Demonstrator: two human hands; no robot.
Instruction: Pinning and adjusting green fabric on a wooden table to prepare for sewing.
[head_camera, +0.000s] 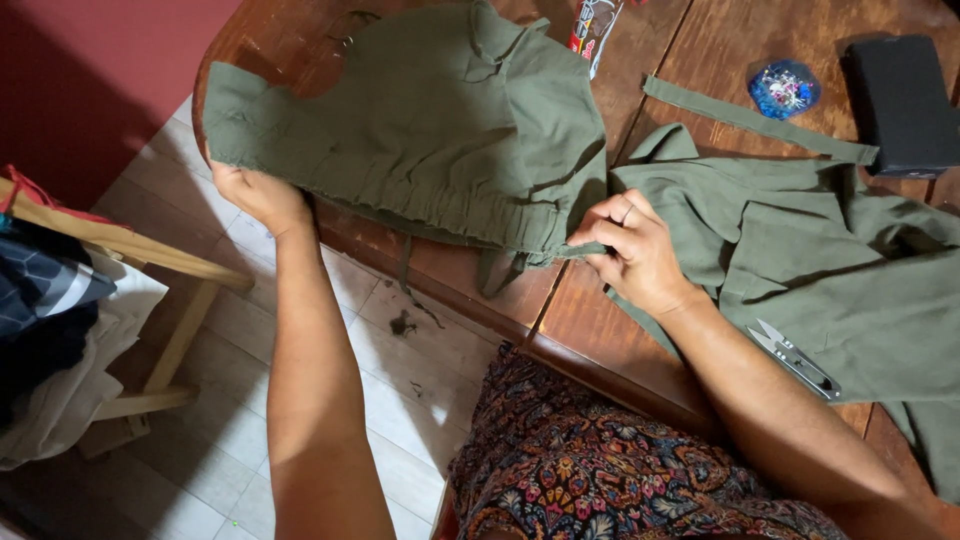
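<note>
An olive green fabric piece (440, 130) with a gathered lower edge lies spread over the rounded end of a wooden table (590, 310). My left hand (262, 195) grips its left lower corner at the table's edge. My right hand (630, 250) pinches the right end of the gathered edge, where a thin fabric tab sticks out. More olive green cloth (830, 260) lies bunched to the right, under my right forearm. A narrow green strip (760, 120) runs across the table above it.
Small metal thread snips (797, 360) rest on the cloth by my right forearm. A round blue pin holder (785, 88) and a black box (900, 100) sit at the far right. A wooden rack with clothes (60, 330) stands on the tiled floor, left.
</note>
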